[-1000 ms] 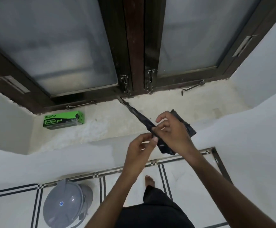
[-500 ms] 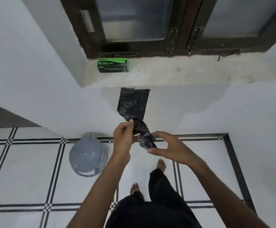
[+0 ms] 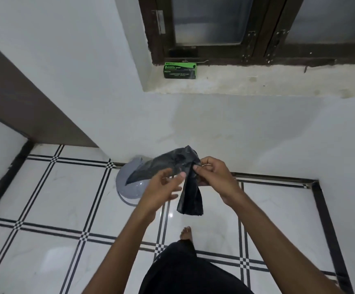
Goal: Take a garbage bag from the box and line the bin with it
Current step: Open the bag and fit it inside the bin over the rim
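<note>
A: What is your right hand [image 3: 215, 176] doing?

B: Your right thumb and fingers pinch the black garbage bag [image 3: 173, 166] at a bunched fold near its middle. That hand grips it tight.

A: And your left hand [image 3: 163, 187]?

B: Your left hand is right beside the bag, with fingers half curled and spread. The fingertips are by the plastic, but it is blurry, so you cannot tell if they hold it or only touch it.

A: Which way does the bag point?

B: It bends at your right hand. One long part stretches out to the left and a little down, over the bin. The other part hangs straight down from your pinch, with its loose end toward the floor [image 3: 55, 198]. The bag is up in the air in front of you, touching nothing but your hands.

A: Where is the bin [image 3: 130, 187]?

B: The grey bin sits on the floor against the foot of the white wall [image 3: 235, 128], just behind and below your left hand. Its rounded grey top faces up.

A: And the box [image 3: 180, 70]?

B: The green and black box lies on its long side at the left end of the window sill [image 3: 257, 81], close to the window frame [image 3: 257, 52]. You can read "GARBAGE BAGS" on it. The smaller words are too tiny to read.

A: Anything else?

B: One bare foot [image 3: 186, 232] of yours stands on the white tiles with black lines.
</note>
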`<state>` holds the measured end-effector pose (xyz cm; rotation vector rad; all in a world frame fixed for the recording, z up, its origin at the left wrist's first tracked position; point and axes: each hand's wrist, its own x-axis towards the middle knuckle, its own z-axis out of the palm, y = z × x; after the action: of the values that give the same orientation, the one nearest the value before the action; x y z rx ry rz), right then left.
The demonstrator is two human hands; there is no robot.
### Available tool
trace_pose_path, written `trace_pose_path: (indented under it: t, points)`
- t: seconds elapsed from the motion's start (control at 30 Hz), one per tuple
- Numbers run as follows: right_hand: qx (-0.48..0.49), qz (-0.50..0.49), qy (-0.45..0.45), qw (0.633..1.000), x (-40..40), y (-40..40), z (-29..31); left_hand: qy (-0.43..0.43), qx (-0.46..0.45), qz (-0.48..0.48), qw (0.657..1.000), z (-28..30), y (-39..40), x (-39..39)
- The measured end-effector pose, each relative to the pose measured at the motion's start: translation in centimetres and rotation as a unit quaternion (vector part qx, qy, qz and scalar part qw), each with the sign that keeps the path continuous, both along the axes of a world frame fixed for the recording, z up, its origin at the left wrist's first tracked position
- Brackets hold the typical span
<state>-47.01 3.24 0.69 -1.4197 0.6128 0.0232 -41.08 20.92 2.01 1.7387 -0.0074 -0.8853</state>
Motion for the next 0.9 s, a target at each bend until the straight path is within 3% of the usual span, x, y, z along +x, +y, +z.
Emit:
trace_pose_path:
  t: [0.07,0.17,0.3,0.43,0.5,0.57,0.63,0.77,0.8,0.9]
  points:
    - [0.008,0.003,0.001,1.0,-0.7,1.2,-0.5,-0.054,0.04,-0.041,0.997,-0.3,1.2,-2.7]
    - [0.004,0.019,0.004,1.0,-1.7,2.7,-1.2,-0.098,0.059,0.031,0.993,-0.4,3.0,-4.8]
    - [0.049,-0.039,0.026,0.998,-3.4,2.7,-1.9,-0.065,0.029,0.154,0.985,0.2,6.4,-4.7]
    - [0.091,-0.066,0.066,0.991,-4.6,3.5,-2.7,-0.046,0.014,0.165,0.985,0.1,7.0,-5.1]
    - [-0.013,-0.076,0.091,0.993,-4.8,4.7,-3.2,-0.032,-0.003,0.182,0.983,0.1,6.7,-5.4]
    - [-0.146,-0.067,0.048,0.986,-5.2,5.8,-2.8,-0.028,-0.019,0.199,0.979,0.0,6.7,-5.2]
    - [-0.164,-0.018,-0.044,0.985,-5.4,7.2,-1.1,-0.022,-0.042,0.2,0.979,0.0,7.3,-4.7]
    - [-0.22,0.25,-0.102,0.937,-5.3,10.5,0.6,0.003,-0.087,0.179,0.98,0.2,8.7,-3.7]
    - [-0.228,0.274,-0.102,0.929,-4.9,11.5,0.4,0.005,-0.088,0.175,0.981,0.2,9.3,-3.2]
    - [-0.177,0.229,-0.083,0.954,-3.6,13.8,-0.5,0.014,-0.096,0.192,0.977,-0.1,11.6,-1.7]
